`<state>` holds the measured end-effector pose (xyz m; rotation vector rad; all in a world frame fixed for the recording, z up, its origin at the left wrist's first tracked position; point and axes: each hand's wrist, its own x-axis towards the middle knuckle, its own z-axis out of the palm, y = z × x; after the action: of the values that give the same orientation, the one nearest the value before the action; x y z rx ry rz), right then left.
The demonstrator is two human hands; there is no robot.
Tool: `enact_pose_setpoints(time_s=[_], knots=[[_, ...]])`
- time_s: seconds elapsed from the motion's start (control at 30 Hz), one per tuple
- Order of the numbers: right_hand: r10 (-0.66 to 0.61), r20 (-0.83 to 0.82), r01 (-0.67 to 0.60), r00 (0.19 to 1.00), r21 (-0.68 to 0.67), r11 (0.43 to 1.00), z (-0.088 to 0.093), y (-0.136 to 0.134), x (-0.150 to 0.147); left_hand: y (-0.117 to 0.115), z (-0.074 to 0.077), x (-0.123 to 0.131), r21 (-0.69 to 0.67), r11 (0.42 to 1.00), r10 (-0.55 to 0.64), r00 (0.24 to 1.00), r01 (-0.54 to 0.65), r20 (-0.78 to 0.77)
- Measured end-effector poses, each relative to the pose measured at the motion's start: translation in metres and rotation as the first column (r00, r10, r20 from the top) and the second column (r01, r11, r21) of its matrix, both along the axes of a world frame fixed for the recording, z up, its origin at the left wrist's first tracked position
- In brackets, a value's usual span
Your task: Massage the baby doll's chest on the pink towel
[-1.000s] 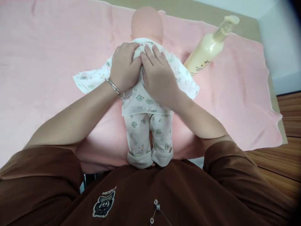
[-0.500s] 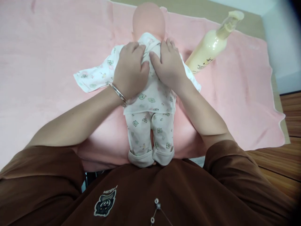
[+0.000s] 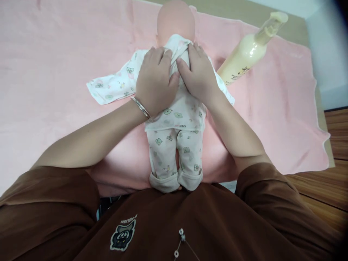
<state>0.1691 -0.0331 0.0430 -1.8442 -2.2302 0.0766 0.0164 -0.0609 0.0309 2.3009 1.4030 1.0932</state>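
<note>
A doll (image 3: 176, 21) lies face down with its bald head away from me. It wears a white printed top (image 3: 178, 114) and matching trousers (image 3: 163, 152) with turned-up cuffs. My left hand (image 3: 157, 81) rests on the left side of the upper back, its thumb apart from the fingers. Over the right side of the upper back lies my right hand (image 3: 199, 74), thumb spread toward the middle. Both palms are hidden against the cloth. The left sleeve stretches out to the side, while my right arm partly covers the other one.
A pink cloth (image 3: 54, 65) is spread under the doll. To the right, a pale yellow pump bottle (image 3: 244, 54) lies tilted beside the sleeve. The tan table edge (image 3: 295, 29) shows at the back right, with wooden flooring (image 3: 334, 137) beyond.
The doll and both hands appear slightly farther right in the view. My hands have moved a little on the back, and the cloth near the collar is bunched differently.
</note>
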Motion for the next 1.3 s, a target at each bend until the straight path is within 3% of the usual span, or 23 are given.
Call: enact_pose_setpoints(time_s=[0.07, 0.17, 0.27, 0.43, 0.57, 0.7, 0.87, 1.0, 1.17, 1.3], knots=[[-0.03, -0.015, 0.029, 0.999, -0.017, 0.999, 0.003, -0.014, -0.006, 0.01, -0.002, -0.004, -0.004, 1.0, 0.014, 1.0, -0.014, 0.007], [0.042, -0.021, -0.042, 0.999, -0.001, 0.999, 0.013, -0.047, -0.02, 0.029, -0.007, -0.011, -0.028, 0.997, 0.077, 0.997, -0.076, 0.011], [0.06, -0.014, -0.06, 0.998, -0.021, 0.998, 0.02, -0.061, -0.027, 0.039, -0.01, -0.016, -0.054, 0.997, 0.05, 0.999, -0.051, -0.007], [0.017, -0.117, -0.025, 0.993, -0.064, 0.998, 0.009, -0.021, -0.007, 0.025, -0.004, -0.013, -0.03, 0.999, 0.035, 0.994, -0.039, -0.107], [-0.022, -0.119, 0.018, 0.993, -0.038, 0.999, 0.001, 0.001, 0.012, 0.003, 0.004, -0.006, -0.012, 0.999, -0.054, 0.988, 0.052, -0.142], [0.058, -0.058, -0.057, 0.997, 0.024, 0.998, 0.011, -0.014, 0.013, 0.006, 0.004, -0.003, 0.012, 1.0, -0.022, 0.991, 0.024, -0.134], [0.098, 0.043, -0.096, 0.994, -0.042, 0.995, 0.028, -0.04, -0.003, 0.033, 0.001, -0.009, -0.091, 0.995, 0.027, 0.989, -0.041, -0.149], [0.131, 0.053, -0.126, 0.99, -0.085, 0.988, 0.035, -0.055, -0.012, 0.042, -0.004, -0.011, -0.118, 0.989, 0.067, 0.987, -0.085, -0.149], [0.192, -0.014, -0.191, 0.981, 0.053, 0.98, 0.028, -0.051, -0.01, 0.039, -0.017, -0.007, -0.066, 0.986, 0.138, 0.973, -0.152, -0.183], [0.052, -0.076, -0.044, 0.996, 0.106, 0.993, 0.013, -0.029, -0.002, 0.039, -0.023, -0.009, -0.075, 0.986, 0.139, 0.979, -0.151, -0.149]])
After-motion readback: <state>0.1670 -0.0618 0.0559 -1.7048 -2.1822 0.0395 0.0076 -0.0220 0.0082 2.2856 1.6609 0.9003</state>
